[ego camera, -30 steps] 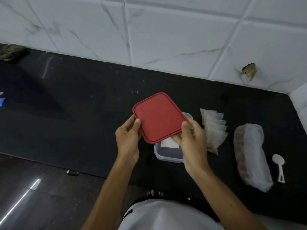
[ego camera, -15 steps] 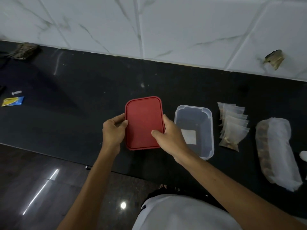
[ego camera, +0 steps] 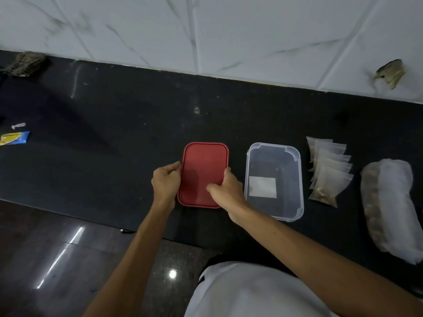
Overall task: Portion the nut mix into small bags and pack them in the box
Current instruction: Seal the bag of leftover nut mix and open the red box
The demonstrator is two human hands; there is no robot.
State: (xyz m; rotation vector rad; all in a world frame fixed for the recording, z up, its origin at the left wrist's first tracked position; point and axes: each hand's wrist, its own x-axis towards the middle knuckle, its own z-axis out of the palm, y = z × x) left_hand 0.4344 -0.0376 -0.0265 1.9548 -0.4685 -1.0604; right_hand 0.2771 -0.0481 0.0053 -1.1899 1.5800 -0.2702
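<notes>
A red lid (ego camera: 203,165) lies flat on the black counter (ego camera: 114,133). My left hand (ego camera: 166,181) grips its left edge and my right hand (ego camera: 225,191) holds its lower right edge. Just to the right stands the clear plastic box (ego camera: 299,179), open, with only a white label showing at its bottom. Right of the box lies a fanned row of several small clear bags (ego camera: 329,172) with nuts in them. At the far right is the big white bag of nut mix (ego camera: 389,209), lying on its side.
A blue and yellow packet (ego camera: 13,138) and a small white piece (ego camera: 18,126) lie at the far left. A dark cloth (ego camera: 25,64) sits at the back left by the tiled wall (ego camera: 206,30). The counter's front edge runs just below my hands.
Both hands carried the red lid from above the box leftward and down onto the counter. The open box now shows fully.
</notes>
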